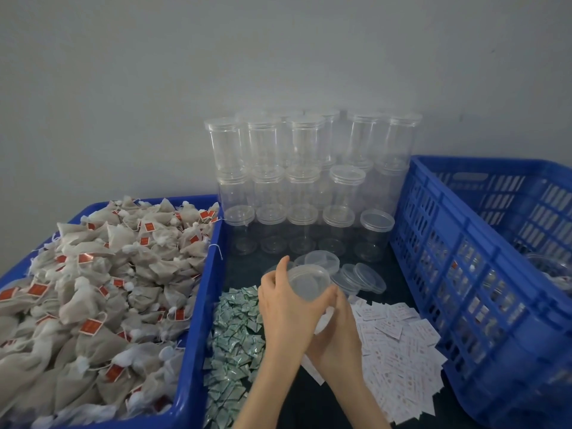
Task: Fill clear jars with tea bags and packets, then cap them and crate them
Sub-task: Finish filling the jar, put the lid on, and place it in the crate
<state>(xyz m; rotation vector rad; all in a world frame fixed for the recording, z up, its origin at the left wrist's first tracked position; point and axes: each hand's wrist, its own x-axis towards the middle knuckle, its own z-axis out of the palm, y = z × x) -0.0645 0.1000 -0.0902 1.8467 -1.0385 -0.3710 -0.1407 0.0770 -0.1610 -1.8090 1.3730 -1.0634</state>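
Jar (322,317): clear, held over the counter's near middle, between green packets (232,342) and white packets (399,345). My left hand (288,305) curls round the lid (309,281); my right hand (337,332) grips the body below. I judge capping: seat the lid level, turn it snug, body held steady. Blue crate (464,274): at the right edge.

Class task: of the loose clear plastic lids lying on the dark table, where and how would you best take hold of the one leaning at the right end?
Probably grip the leaning clear plastic lid by its raised upper rim, coming from above: it stands tilted against its neighbours, so that edge is exposed.
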